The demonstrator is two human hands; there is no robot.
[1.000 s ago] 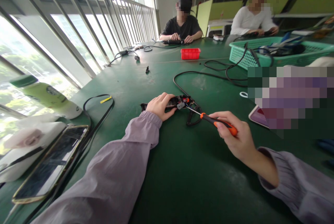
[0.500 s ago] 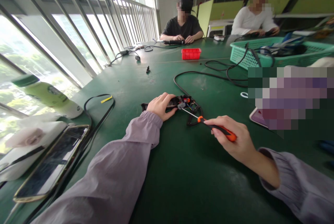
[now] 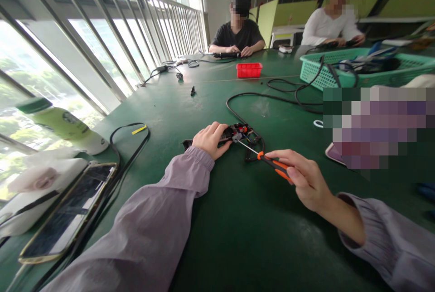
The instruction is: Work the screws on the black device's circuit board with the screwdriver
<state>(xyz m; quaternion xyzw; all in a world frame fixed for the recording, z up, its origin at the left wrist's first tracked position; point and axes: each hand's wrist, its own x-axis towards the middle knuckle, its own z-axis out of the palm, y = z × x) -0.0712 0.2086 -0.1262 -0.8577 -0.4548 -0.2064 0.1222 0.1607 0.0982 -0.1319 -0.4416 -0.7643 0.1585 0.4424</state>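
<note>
My left hand (image 3: 211, 140) is closed over an opened black corded appliance (image 3: 225, 135) lying on the green table, pinning it down. Coloured wires, a red part and a small grey part (image 3: 237, 137) show at its uncovered right end. My right hand (image 3: 307, 178) grips an orange-and-black screwdriver (image 3: 276, 165) by the handle, fingers along its upper side. The thin shaft slants up and left, and its tip is at the grey part; whether it sits in a screw is too small to tell. A black cable (image 3: 234, 97) runs from the appliance to the upper right.
A red tray (image 3: 249, 70) and a teal basket (image 3: 311, 70) of tools and cables stand further back. To the left are a phone (image 3: 70, 215), a green-capped bottle (image 3: 64, 124) and a black strap (image 3: 113, 147). Two people sit across the table, handling black items.
My right hand's fingers have shifted on the screwdriver handle, and the hand sits slightly further right. The appliance and my left hand have hardly moved.
</note>
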